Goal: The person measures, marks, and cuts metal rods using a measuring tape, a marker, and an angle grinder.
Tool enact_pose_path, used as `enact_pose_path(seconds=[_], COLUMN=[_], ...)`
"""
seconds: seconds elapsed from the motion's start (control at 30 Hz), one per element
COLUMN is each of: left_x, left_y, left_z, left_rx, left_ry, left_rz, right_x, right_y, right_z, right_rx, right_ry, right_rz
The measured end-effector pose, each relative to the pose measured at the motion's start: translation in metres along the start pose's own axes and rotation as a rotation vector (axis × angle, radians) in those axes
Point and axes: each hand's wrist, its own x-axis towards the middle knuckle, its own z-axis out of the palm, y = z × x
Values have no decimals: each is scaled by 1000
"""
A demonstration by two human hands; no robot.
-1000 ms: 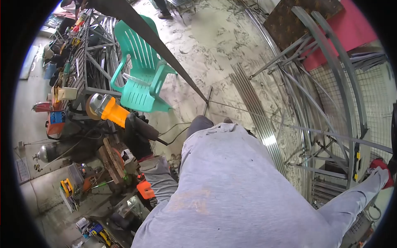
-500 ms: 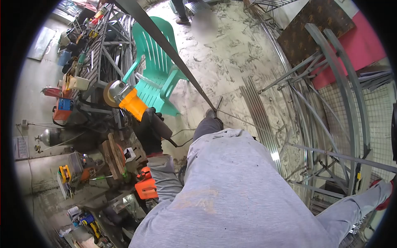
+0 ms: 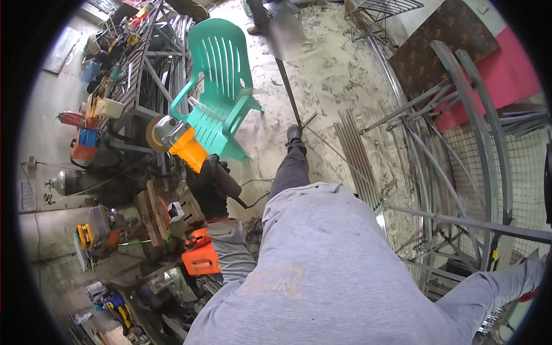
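My left hand [image 3: 208, 187], in a black glove with a red cuff, is closed around the dark rear body of an angle grinder [image 3: 190, 149]. The grinder has an orange housing, a silver head and a brownish disc [image 3: 154, 133] facing the upper left. Its cord hangs below the handle. My right arm [image 3: 489, 290] reaches out to the right edge; a bit of red shows at the cuff, and the hand itself is outside the visible circle. A long dark metal bar [image 3: 286, 83] slants down to a crosspiece beside my shoe [image 3: 294, 133].
A green plastic chair [image 3: 217, 75] stands ahead of the grinder. On the left are a cluttered metal rack [image 3: 146, 75], a gas cylinder [image 3: 68, 182] and an orange case [image 3: 201, 260]. Metal tubes [image 3: 357, 158] lie on the floor, with a steel frame [image 3: 489, 144] at right. Another person's shoe [image 3: 256, 29] shows at the top.
The long bar's upper end has swung rightward, away from across the chair. A shoe now shows at the upper left. My left hand keeps hold of the grinder, nearly unmoved.
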Motion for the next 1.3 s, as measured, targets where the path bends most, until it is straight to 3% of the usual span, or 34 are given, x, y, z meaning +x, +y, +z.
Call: enact_pose_path(seconds=[0.37, 0.47, 0.53, 0.7, 0.73, 0.77, 0.93, 1.07, 1.13, 1.2, 1.27, 1.3], left_x=[3, 20, 23, 36, 43, 50, 77, 102, 111, 115, 117, 117], left_y=[15, 6, 12, 25, 26, 27, 45, 51, 48, 45, 43, 43], left_z=[9, -3, 1, -9, -14, -24, -61, -90, -104, -116, -122, -126], left_rx=[-108, -6, -20, 25, 15, 3, 32, 57, 73, 52, 63, 72], left_ry=[19, -53, -56, -96, -117, -157, -234, -282, -295, -338, -344, -346], left_rz=[-35, -6, -84, -59, -54, -97, -104, -114, -131, -101, -124, -127], right_x=[-20, -37, -47, -76, -85, -96, -120, -141, -149, -138, -150, -157], right_y=[-44, -71, -95, -172, -196, -221, -272, -309, -349, -382, -360, -370], right_z=[-12, -15, -14, 4, 12, 27, 35, 32, 41, 36, 35, 41], right_rx=[96, 163, 225, 372, 303, 363, 316, 248, 276, 429, 233, 255], right_ry=[-43, -60, -71, -81, -98, 36, 104, 70, 190, 418, 116, 175], right_rz=[2, -22, -48, -115, -139, -89, -40, -160, 2, 760, -89, -52])
